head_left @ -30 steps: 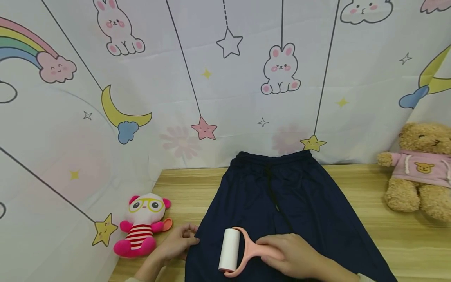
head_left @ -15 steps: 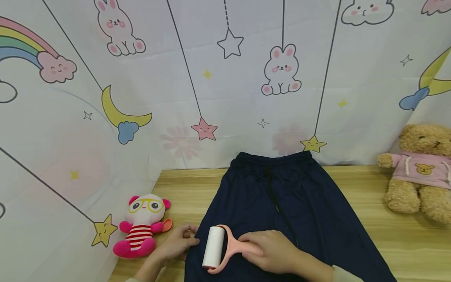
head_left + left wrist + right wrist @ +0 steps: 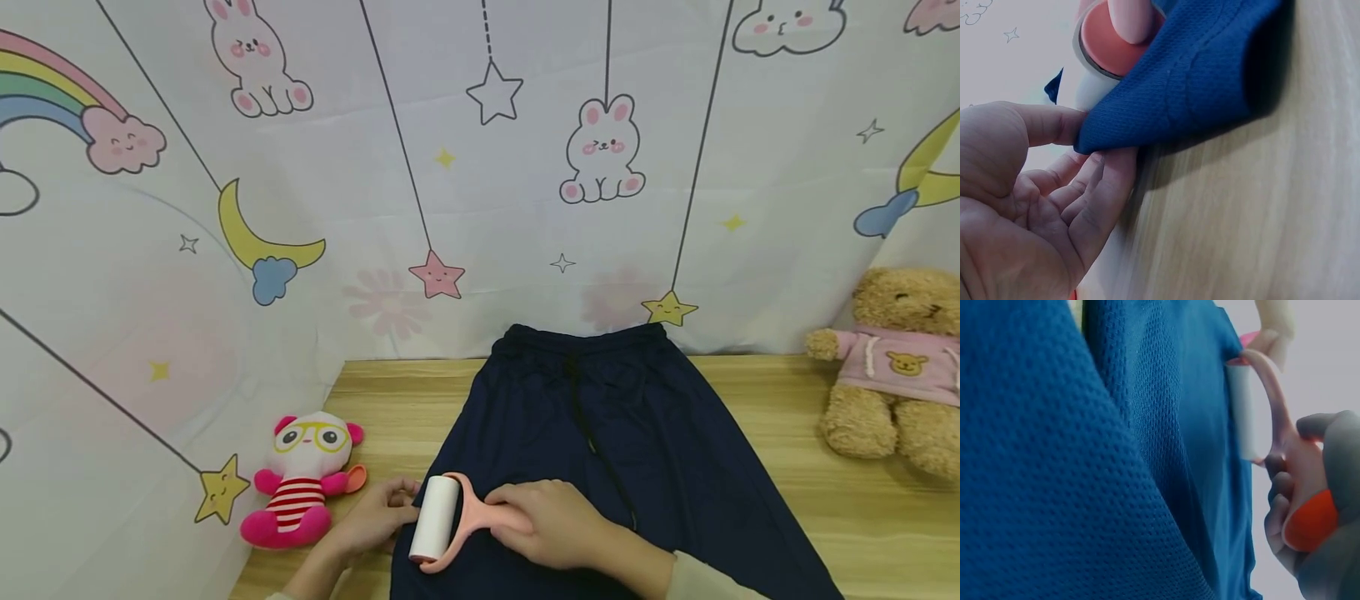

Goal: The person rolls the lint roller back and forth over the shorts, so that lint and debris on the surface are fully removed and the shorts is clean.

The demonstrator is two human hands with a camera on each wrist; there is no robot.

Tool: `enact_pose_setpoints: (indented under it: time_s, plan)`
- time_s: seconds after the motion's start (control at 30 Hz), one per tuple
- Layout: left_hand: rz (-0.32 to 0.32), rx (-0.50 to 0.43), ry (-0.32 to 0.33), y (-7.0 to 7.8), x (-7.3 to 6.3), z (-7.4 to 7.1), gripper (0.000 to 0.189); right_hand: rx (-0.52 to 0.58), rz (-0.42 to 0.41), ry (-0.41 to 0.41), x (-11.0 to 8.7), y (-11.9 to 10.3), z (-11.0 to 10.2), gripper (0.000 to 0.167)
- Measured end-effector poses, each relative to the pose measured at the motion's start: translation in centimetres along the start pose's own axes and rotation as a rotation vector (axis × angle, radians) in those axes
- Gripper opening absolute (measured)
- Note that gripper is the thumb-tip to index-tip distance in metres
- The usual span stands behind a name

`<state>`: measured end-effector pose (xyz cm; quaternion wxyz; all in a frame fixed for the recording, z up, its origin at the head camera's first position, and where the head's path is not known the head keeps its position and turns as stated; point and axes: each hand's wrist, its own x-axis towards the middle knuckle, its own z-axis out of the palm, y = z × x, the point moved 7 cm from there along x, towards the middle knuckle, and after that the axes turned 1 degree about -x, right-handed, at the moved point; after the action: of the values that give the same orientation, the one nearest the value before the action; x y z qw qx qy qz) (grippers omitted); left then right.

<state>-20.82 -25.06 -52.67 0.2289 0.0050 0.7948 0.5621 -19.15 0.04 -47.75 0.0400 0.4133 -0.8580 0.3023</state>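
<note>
Dark blue drawstring shorts (image 3: pixel 600 400) lie spread on the wooden table, waistband toward the back. My right hand (image 3: pixel 551 521) grips the pink handle of a lint roller (image 3: pixel 435 518). Its white cylinder rests on the left edge of the shorts. At that same edge my left hand (image 3: pixel 378 512) pinches the fabric; in the left wrist view the thumb lies on top of the cloth (image 3: pixel 1166 94) and the fingers beneath it, close beside the roller's end (image 3: pixel 1107 40). The right wrist view shows fingers curled round the roller handle (image 3: pixel 1304 469). The lower part of the shorts runs out of the head view.
Left of the left hand sits a pink and white plush toy (image 3: pixel 300 483) with yellow glasses. A brown teddy bear (image 3: pixel 900 367) in a pink top sits at the right. Behind the table (image 3: pixel 405 400) hangs a white cloth (image 3: pixel 510 200) printed with cartoons.
My right hand has moved the lint roller leftward across the shorts, up to their left edge beside my left hand. The left hand has stayed in nearly the same place.
</note>
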Motion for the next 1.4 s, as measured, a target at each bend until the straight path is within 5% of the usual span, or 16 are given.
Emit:
enact_pose_setpoints:
  time_s: [0.47, 0.9, 1.4]
  plan:
    - [0.018, -0.032, -0.01, 0.2, -0.2, -0.1, 0.031, 0.137, 0.06, 0.068, 1.3, 2.2, -2.4, 0.026]
    - [0.0, -0.05, -0.001, -0.3, -0.1, -0.1, 0.033, 0.083, 0.192, 0.106, 3.5, 7.0, -4.3, 0.029]
    - [-0.008, -0.041, -0.001, -0.3, 0.0, -0.2, 0.033, 0.049, 0.264, 0.048, 3.2, 8.9, -3.4, 0.027]
